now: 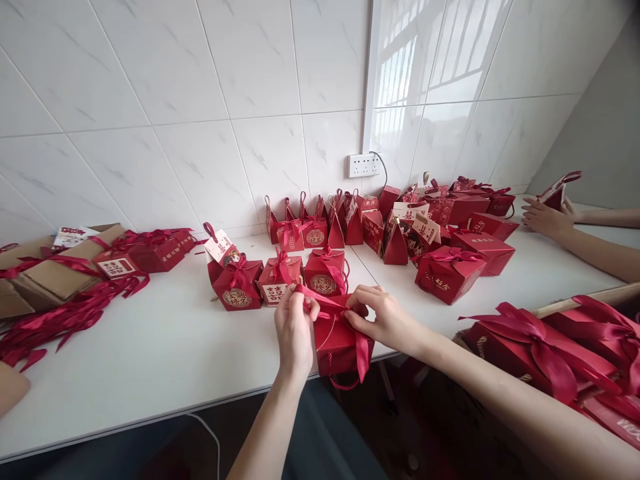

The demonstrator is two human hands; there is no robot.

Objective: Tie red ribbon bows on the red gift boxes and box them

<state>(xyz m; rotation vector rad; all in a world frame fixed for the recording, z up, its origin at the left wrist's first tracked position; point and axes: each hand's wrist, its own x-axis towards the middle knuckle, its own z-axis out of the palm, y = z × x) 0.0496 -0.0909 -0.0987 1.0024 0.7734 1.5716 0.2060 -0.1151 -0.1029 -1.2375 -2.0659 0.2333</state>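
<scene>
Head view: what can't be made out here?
All head view:
Near box, far side: hidden by the box itself.
Ribbon at the right hand: pinched stretch covered by fingers.
Arm at left edge: remainder cut off by frame.
Carton, lower right: cut off by right edge.

From my remote seat I see the red box (336, 347) standing near six o'clock in my view, its top partly hidden. The glossy red ribbon (362, 353) stretches from there toward ten o'clock (one tail hangs toward five), while a twisted red cord (344, 387) droops at six.
</scene>
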